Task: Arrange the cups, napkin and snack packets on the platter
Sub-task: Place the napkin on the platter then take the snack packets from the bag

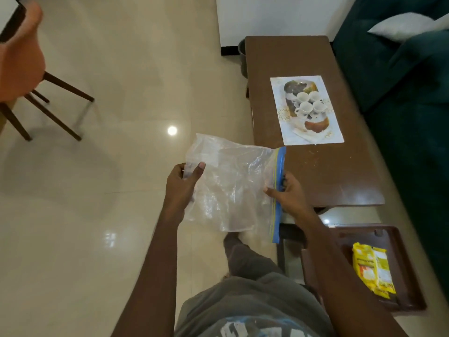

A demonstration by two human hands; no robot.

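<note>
We hold a clear zip bag taut, left hand grip clamped on its base, right hand on the blue seal, probably to open it | cups, napkin on platter, table | snack packets apart in tray

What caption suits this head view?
Both hands, left hand and right hand, hold a clear zip bag beside the brown table.

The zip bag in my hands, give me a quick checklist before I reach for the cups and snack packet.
1. Both hands free: not ok; left hand and right hand hold the zip bag.
2. Bag emptied: cannot tell.
3. Four cups upright: ok.
4. Napkin by the cups: ok.
5. Yellow snack packet with the cups: not ok; it lies apart in the brown tray.
</note>
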